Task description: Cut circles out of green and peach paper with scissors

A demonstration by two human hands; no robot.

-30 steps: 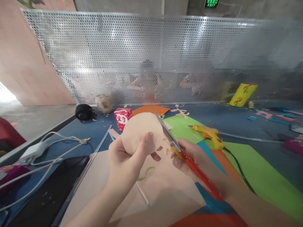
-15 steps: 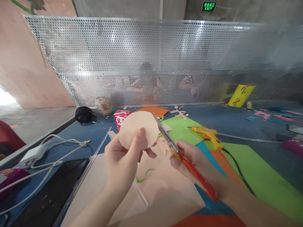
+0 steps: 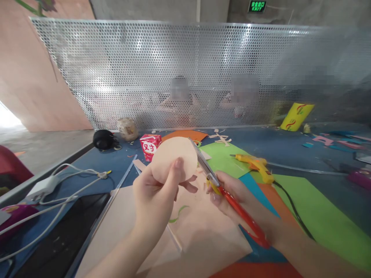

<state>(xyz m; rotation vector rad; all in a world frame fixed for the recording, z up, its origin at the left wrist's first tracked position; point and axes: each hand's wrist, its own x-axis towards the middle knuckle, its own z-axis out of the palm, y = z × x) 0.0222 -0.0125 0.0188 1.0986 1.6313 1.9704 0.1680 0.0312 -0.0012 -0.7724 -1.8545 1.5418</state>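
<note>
Up off the table, the left hand pinches a pale peach paper disc by its lower edge, thumb in front. Right beside it, the right hand grips red-handled scissors, blades touching the disc's right rim. Round, smooth-edged, flat. Peach sheet lies below, glue gun well off right, perforated metal screen behind.

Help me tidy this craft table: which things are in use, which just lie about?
In use: peach paper disc in left hand; red-handled scissors in right hand.
Lying about: yellow glue gun, red carton, green sheet, white charger.
</note>
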